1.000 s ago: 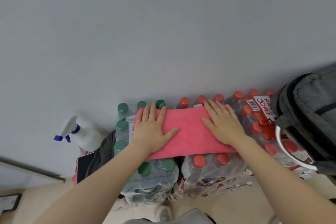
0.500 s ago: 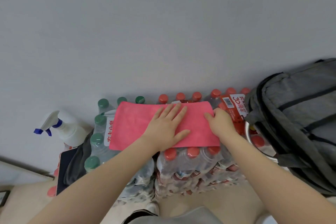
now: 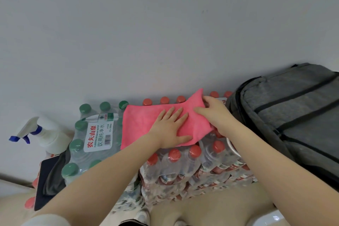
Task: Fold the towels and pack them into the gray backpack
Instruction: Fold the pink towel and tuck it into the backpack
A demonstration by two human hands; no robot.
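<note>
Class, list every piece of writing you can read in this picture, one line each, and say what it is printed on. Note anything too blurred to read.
"农夫山泉" in red, on the white label of the green-capped water bottle pack.
"饮用纯净水" in green, same label.
Small print and barcode beside these: too small to read.
Labels on the red-capped bottle pack: too blurred to read.
Pink towel, gray backpack, spray bottle: no writing visible.

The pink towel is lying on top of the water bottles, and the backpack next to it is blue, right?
Not quite. The backpack is gray, not blue, as the head view shows. The rest holds: the pink fabric towel lies on the plastic water bottles, beside the backpack.
</note>
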